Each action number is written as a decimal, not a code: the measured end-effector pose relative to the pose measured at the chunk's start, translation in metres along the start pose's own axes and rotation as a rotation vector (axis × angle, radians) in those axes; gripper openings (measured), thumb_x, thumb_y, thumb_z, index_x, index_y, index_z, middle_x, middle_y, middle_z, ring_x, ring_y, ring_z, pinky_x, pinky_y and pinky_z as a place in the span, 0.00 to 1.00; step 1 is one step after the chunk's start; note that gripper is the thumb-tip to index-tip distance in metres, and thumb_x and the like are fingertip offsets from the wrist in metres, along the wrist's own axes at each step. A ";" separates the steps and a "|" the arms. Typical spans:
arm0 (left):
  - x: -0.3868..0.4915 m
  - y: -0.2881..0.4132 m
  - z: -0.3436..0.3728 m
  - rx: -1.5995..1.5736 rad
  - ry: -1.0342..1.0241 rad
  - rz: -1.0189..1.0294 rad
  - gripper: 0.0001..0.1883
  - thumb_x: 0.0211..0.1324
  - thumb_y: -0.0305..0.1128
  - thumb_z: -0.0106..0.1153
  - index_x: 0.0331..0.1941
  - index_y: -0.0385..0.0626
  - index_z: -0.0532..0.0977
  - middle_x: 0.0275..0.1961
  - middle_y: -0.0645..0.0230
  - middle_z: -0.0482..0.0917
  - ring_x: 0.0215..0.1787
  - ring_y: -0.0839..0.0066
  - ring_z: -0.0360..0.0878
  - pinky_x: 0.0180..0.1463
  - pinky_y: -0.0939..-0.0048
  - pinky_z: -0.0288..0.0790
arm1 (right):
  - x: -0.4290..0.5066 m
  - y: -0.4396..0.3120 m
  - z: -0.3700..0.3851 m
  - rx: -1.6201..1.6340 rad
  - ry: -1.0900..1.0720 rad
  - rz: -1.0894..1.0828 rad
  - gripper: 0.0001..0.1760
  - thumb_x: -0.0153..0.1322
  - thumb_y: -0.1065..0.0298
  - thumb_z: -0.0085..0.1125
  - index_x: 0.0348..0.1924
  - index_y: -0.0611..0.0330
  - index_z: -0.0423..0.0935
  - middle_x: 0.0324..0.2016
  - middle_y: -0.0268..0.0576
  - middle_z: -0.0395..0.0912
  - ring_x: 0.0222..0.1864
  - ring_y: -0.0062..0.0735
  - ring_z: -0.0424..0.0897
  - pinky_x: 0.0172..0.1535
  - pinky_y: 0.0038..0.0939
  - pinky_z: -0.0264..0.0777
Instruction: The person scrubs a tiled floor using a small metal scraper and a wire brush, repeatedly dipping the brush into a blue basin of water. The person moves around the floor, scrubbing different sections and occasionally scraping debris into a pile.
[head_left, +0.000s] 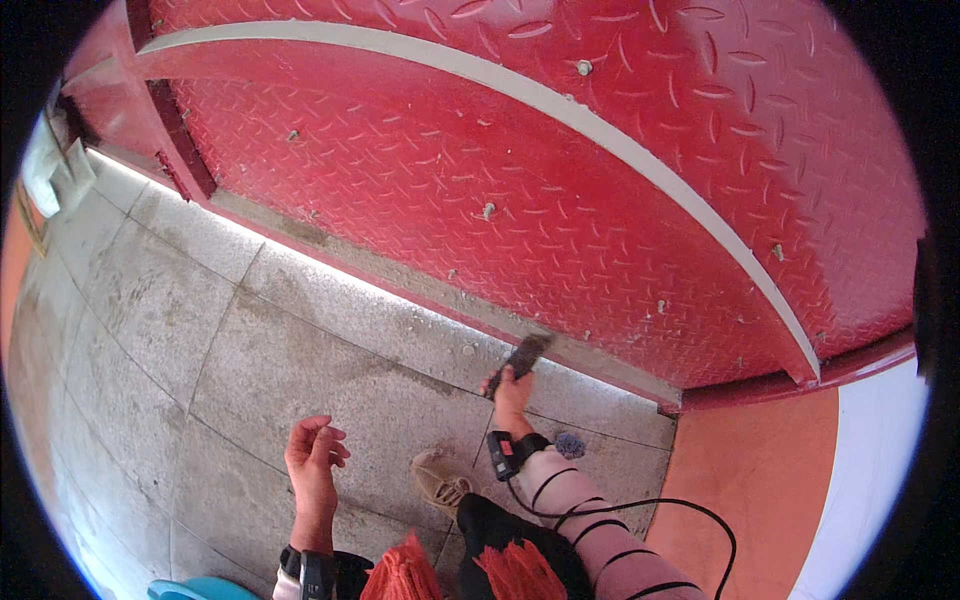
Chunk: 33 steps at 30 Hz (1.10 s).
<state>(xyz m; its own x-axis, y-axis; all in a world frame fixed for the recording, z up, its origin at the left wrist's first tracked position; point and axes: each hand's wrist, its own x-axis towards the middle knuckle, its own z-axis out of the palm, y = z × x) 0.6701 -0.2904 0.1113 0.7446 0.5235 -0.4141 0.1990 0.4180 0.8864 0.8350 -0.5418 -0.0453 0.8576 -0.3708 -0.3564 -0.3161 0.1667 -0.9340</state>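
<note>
My right hand (513, 397) grips a dark, flat tool (529, 354), probably a brush; motion blurs its far end. That end is at the bottom ledge (592, 360) of a red diamond-plate metal panel (465, 195). My left hand (315, 446) hangs above the floor tiles, holding nothing, its fingers loosely curled and apart. A crumpled blue-grey pad (570, 445) lies on the floor beside my right wrist. Small bolts (489, 210) stick out of the panel, and pale debris (468, 349) is scattered along the floor below it.
A pale metal rib (480, 66) crosses the panel. A black cable (697, 506) loops from the device on my right wrist. My shoe (442, 480) is on the grey tiles (300, 360). Orange flooring (750, 465) borders them at right; a teal object (202, 589) stands at lower left.
</note>
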 end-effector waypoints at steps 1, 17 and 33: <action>0.003 0.000 -0.002 0.003 0.000 -0.008 0.06 0.58 0.28 0.50 0.39 0.43 0.71 0.29 0.68 0.77 0.21 0.81 0.72 0.23 0.81 0.64 | -0.004 0.002 0.013 -0.033 0.007 0.060 0.08 0.71 0.69 0.45 0.36 0.61 0.57 0.20 0.46 0.70 0.13 0.38 0.74 0.13 0.36 0.70; 0.018 0.000 -0.013 -0.060 0.042 -0.035 0.07 0.57 0.27 0.51 0.39 0.42 0.71 0.28 0.67 0.77 0.21 0.80 0.73 0.23 0.81 0.64 | -0.028 -0.006 0.052 0.050 -0.058 0.051 0.08 0.72 0.71 0.41 0.38 0.57 0.51 0.22 0.45 0.67 0.14 0.35 0.71 0.14 0.36 0.68; 0.015 0.009 -0.064 -0.116 0.217 -0.009 0.06 0.58 0.27 0.50 0.39 0.42 0.71 0.29 0.66 0.78 0.22 0.80 0.73 0.24 0.81 0.65 | -0.053 0.012 0.189 0.184 -0.167 0.184 0.05 0.71 0.70 0.42 0.32 0.61 0.59 0.22 0.43 0.69 0.17 0.35 0.72 0.17 0.36 0.70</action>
<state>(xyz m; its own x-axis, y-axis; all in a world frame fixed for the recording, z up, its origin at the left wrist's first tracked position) 0.6419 -0.2313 0.0998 0.5862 0.6616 -0.4676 0.1210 0.4992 0.8580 0.8629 -0.3476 -0.0327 0.8525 -0.1664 -0.4956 -0.4066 0.3850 -0.8285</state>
